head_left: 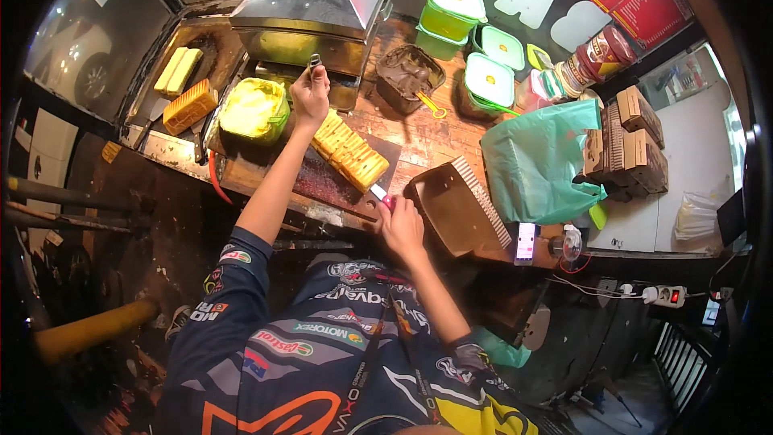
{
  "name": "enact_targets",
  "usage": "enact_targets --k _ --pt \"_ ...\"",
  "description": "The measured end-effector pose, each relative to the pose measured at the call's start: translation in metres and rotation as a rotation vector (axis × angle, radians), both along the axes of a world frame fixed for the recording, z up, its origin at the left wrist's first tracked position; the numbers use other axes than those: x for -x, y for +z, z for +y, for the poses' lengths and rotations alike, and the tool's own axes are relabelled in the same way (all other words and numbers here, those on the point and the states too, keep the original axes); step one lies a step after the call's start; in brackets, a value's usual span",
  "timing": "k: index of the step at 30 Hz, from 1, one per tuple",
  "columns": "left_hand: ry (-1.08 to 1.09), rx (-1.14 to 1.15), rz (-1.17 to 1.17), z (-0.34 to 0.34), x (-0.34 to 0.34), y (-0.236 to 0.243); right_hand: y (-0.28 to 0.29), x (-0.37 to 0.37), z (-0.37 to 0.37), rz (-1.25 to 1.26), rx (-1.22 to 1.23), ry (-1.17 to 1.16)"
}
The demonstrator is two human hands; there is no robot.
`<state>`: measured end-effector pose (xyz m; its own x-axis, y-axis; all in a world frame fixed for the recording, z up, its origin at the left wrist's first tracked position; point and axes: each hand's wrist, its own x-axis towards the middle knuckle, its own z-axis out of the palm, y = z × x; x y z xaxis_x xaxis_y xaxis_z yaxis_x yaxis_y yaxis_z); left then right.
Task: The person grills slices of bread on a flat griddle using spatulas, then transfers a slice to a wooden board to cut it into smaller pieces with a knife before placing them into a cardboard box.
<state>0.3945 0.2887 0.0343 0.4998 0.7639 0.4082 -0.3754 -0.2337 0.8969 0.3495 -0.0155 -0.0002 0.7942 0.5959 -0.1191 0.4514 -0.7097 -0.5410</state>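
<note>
My left hand point(310, 95) is closed on a small metal piece point(315, 60), perhaps a handle, raised in front of the steel box point(298, 20); what it joins is unclear. My right hand point(403, 225) grips a pink-handled metal blade point(377, 192), which reaches under the near end of a long, scored bread loaf point(350, 153) lying on a dark board point(310, 185). A green tub of yellow spread point(248, 109) stands left of the loaf. Right of my right hand lies an open brown cardboard box point(451, 209).
A tray point(201, 36) at the left holds more loaves point(189, 105). Behind are a chocolate-spread container point(403, 72) and green lidded tubs point(451, 8). Rightward are a teal plastic bag point(539, 161), stacked boxes point(636, 161), jars point(604, 56), a phone point(525, 243) and a power strip point(668, 296).
</note>
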Motion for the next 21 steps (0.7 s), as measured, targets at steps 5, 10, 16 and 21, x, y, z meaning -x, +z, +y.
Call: enact_targets --k 5,10,16,21 --pt "-0.096 0.022 -0.051 -0.016 0.010 0.000 -0.002 -0.020 0.006 0.358 0.171 -0.114" --pt "-0.217 0.054 -0.121 -0.062 0.018 0.016 -0.008 -0.010 -0.007 0.380 0.119 -0.220" --pt "-0.321 0.112 -0.235 -0.126 0.032 0.060 0.035 0.024 -0.078 0.214 0.093 -0.370" --pt "-0.497 0.274 -0.443 -0.184 0.026 0.075 0.077 0.026 -0.157 -0.047 0.125 -0.515"
